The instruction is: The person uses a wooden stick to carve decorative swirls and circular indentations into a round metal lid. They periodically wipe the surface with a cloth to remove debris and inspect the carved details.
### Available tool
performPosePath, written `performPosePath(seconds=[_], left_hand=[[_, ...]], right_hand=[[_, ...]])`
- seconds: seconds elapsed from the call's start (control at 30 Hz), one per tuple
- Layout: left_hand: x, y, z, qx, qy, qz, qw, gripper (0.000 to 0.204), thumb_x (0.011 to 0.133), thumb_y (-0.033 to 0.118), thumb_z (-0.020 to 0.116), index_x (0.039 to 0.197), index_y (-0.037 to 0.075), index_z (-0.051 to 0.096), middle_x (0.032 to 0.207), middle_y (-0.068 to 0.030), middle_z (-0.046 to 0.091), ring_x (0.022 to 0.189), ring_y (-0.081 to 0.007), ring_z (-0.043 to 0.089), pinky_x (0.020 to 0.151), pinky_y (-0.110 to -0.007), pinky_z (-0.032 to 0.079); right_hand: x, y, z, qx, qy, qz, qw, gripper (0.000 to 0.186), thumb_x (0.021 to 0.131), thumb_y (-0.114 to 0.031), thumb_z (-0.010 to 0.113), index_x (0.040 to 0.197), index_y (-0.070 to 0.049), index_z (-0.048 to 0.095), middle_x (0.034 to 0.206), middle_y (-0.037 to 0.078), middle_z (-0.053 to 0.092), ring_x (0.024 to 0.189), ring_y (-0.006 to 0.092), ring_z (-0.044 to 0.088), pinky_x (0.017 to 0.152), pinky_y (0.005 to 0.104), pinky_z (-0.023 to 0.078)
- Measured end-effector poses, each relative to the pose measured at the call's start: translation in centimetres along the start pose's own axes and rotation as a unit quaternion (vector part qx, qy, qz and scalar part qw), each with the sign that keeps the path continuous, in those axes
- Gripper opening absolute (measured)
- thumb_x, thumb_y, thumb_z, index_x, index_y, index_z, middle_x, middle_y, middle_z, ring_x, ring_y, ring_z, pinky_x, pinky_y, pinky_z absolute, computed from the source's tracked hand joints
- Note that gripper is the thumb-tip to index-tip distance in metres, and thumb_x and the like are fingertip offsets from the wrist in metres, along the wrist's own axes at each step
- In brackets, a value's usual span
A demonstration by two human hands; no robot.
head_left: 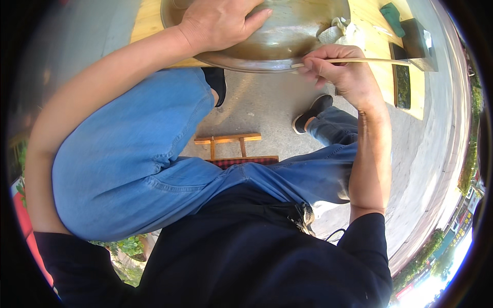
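A large round metal tray point(277, 61) with a shiny, brownish surface lies at the table's near edge, its far part cut off by the top of the picture. My left hand point(218, 23) reaches over its left half, thumb stretched out apart; the other fingers run partly out of the frame, and nothing shows in them. By the tray's near right rim, my right hand point(336, 66) is closed on a thin pale wooden chopstick point(375, 60). The stick lies roughly level, one end over the rim. Crumpled white tissue point(341, 33) sits at the tray's right side.
On the pale wooden table point(416, 105), a black phone point(403, 84) lies beside a dark box point(420, 43) and a green crumpled thing point(392, 18). Below, a low wooden stool point(228, 138) with a checked seat stands between my legs on the concrete floor point(246, 97).
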State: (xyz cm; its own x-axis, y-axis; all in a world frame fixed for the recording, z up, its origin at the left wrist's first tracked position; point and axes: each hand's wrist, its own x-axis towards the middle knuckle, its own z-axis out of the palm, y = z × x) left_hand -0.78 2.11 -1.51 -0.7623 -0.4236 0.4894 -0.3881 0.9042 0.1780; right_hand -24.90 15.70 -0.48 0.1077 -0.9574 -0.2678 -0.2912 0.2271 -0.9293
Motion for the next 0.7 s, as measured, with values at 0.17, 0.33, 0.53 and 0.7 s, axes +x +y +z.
performPosePath(seconds=[0.17,0.33,0.53,0.7], left_hand=[[0.1,-0.1,0.2,0.001,0.015,0.01,1.0,0.044,0.095,0.021,0.064,0.137,0.01,0.064,0.111,-0.0131,0.072,0.109,-0.0297,0.065,0.102,-0.046,0.042],[0.1,-0.1,0.1,-0.001,-0.002,0.003,1.0,0.043,0.095,0.021,0.064,0.137,0.01,0.064,0.111,-0.0133,0.071,0.11,-0.0303,0.065,0.103,-0.046,0.042],[0.0,-0.1,0.0,0.005,-0.002,-0.002,1.0,0.044,0.095,0.022,0.063,0.137,0.01,0.064,0.112,-0.0133,0.071,0.111,-0.0308,0.065,0.103,-0.047,0.042],[0.0,-0.1,0.3,-0.003,0.01,0.003,1.0,0.043,0.095,0.022,0.063,0.136,0.01,0.064,0.113,-0.0135,0.072,0.111,-0.0311,0.065,0.103,-0.047,0.042]], right_hand=[[0.2,-0.4,1.3,-0.014,0.003,-0.034,0.999,0.017,0.098,-0.012,0.07,0.103,0.003,0.078,0.087,0.008,0.078,0.075,0.0109,0.069,0.066,0.0254,0.055],[0.2,0.0,-0.1,-0.002,0.002,0.002,1.0,0.017,0.098,-0.011,0.069,0.101,0.003,0.077,0.086,0.007,0.077,0.075,0.0112,0.071,0.068,0.0249,0.058],[0.1,-0.3,0.7,-0.013,-0.001,-0.022,1.0,0.017,0.098,-0.011,0.069,0.102,0.003,0.077,0.088,0.008,0.077,0.073,0.011,0.07,0.067,0.0248,0.057],[0.1,0.1,0.2,-0.001,0.019,0.004,1.0,0.019,0.098,-0.011,0.069,0.104,0.004,0.077,0.087,0.009,0.078,0.071,0.0114,0.068,0.066,0.0259,0.056]])
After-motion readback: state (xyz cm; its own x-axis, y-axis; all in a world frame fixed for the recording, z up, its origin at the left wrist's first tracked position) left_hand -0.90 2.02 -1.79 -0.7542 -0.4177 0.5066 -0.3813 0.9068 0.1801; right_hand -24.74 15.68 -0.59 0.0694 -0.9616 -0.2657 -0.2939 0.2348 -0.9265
